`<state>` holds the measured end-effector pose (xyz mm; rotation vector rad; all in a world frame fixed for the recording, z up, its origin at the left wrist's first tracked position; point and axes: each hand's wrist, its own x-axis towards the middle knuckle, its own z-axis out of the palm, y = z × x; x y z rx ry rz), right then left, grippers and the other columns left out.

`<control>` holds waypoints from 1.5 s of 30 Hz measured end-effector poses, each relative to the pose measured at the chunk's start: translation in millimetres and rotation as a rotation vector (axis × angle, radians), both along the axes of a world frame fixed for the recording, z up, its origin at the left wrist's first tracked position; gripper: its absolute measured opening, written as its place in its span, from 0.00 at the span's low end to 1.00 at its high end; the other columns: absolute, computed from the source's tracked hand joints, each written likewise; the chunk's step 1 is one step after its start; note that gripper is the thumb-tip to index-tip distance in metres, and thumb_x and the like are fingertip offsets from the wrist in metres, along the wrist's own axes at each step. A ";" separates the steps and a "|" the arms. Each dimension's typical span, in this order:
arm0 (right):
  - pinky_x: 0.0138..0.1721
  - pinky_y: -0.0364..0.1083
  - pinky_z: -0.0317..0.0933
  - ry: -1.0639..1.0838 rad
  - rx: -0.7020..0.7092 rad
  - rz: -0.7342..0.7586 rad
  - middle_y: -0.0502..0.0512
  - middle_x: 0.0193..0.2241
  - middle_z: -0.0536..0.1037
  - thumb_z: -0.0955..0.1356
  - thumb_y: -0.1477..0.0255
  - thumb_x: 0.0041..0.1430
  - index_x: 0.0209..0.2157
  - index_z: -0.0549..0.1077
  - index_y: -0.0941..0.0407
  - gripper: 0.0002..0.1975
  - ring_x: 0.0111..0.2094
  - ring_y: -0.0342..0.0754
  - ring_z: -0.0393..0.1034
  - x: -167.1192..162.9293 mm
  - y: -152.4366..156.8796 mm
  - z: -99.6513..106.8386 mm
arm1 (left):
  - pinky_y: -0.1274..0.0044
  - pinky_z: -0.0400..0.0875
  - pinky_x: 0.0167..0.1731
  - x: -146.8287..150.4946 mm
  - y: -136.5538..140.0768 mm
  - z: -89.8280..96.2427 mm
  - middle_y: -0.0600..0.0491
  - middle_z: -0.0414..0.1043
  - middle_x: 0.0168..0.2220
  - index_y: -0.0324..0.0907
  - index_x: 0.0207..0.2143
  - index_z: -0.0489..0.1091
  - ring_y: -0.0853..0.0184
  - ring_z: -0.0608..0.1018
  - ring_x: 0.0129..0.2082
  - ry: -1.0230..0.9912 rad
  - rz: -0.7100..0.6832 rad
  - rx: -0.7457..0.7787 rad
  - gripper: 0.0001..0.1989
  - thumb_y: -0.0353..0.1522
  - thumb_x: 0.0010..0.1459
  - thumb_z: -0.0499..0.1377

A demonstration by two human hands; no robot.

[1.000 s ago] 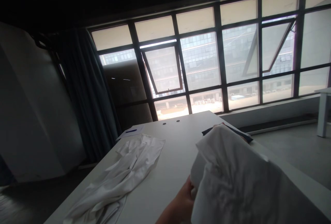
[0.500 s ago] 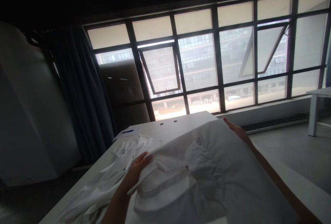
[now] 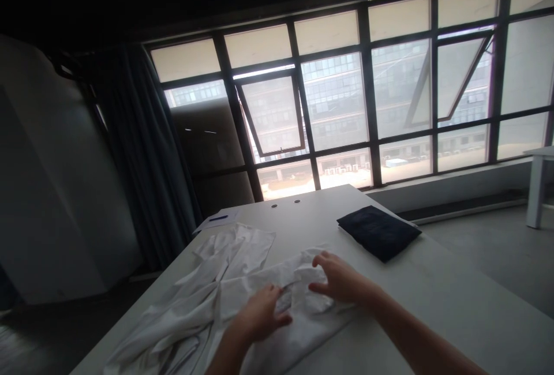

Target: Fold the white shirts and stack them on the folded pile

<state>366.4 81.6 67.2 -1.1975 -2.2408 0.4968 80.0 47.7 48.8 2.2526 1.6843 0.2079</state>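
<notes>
A crumpled white garment (image 3: 298,329), apparently a shirt, lies on the white table (image 3: 415,306) in front of me. Over its left part is my left hand (image 3: 259,314), thumb and fingers apart, palm turned inward. My right hand (image 3: 340,281) is at the garment's upper right, fingers curved and spread from the thumb. Neither hand grips the cloth; whether the fingertips touch it is hard to tell. A second loose white garment (image 3: 182,317) spreads along the table's left side, against the first. Beyond my right hand lies a folded dark navy cloth (image 3: 378,232).
Papers with a dark pen (image 3: 219,217) rest at the table's far left corner. Two round cable holes (image 3: 297,201) sit near the far edge. A dark curtain (image 3: 138,161) hangs at left, windows run behind, and another white table (image 3: 536,184) stands at right.
The white garment, held up between both hands before, is now down on the table and released. My right hand has moved left and down. The navy cloth, hidden before, now shows.
</notes>
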 end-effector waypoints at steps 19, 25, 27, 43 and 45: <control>0.31 0.42 0.58 0.159 0.104 -0.587 0.52 0.29 0.77 0.62 0.66 0.58 0.37 0.72 0.58 0.12 0.30 0.46 0.70 125.3 50.6 54.0 | 0.71 0.71 0.40 14.4 -47.2 75.3 0.52 0.82 0.37 0.48 0.33 0.78 0.53 0.82 0.40 0.277 0.054 -0.105 0.14 0.45 0.47 0.67; 0.35 0.46 0.62 0.006 0.068 -0.551 0.59 0.36 0.80 0.67 0.64 0.55 0.39 0.74 0.57 0.13 0.36 0.53 0.73 173.3 17.5 75.0 | 0.74 0.73 0.31 15.9 -51.5 84.0 0.50 0.82 0.33 0.45 0.49 0.73 0.59 0.83 0.31 -0.019 -0.026 -0.421 0.24 0.51 0.66 0.49; 0.36 0.47 0.62 -0.106 0.136 -0.626 0.62 0.41 0.79 0.69 0.63 0.56 0.43 0.73 0.58 0.17 0.39 0.55 0.74 167.3 11.4 76.1 | 0.69 0.74 0.42 26.0 -45.7 64.3 0.46 0.82 0.42 0.45 0.50 0.74 0.55 0.83 0.41 0.115 0.024 -0.164 0.21 0.47 0.64 0.53; 0.56 0.52 0.64 -0.537 -0.315 -0.154 0.70 0.53 0.76 0.80 0.70 0.39 0.56 0.74 0.63 0.39 0.55 0.64 0.72 13.4 12.3 -30.7 | 0.75 0.68 0.54 55.4 -7.1 -25.8 0.45 0.78 0.53 0.41 0.59 0.69 0.56 0.77 0.54 0.000 0.115 -0.034 0.34 0.34 0.48 0.70; 0.57 0.52 0.63 -0.538 -0.338 -0.192 0.74 0.57 0.73 0.80 0.67 0.40 0.64 0.65 0.65 0.50 0.58 0.65 0.69 13.6 15.6 -38.8 | 0.73 0.70 0.50 52.4 -6.7 -14.0 0.45 0.80 0.49 0.42 0.54 0.73 0.54 0.79 0.51 -0.010 0.116 0.006 0.26 0.34 0.51 0.68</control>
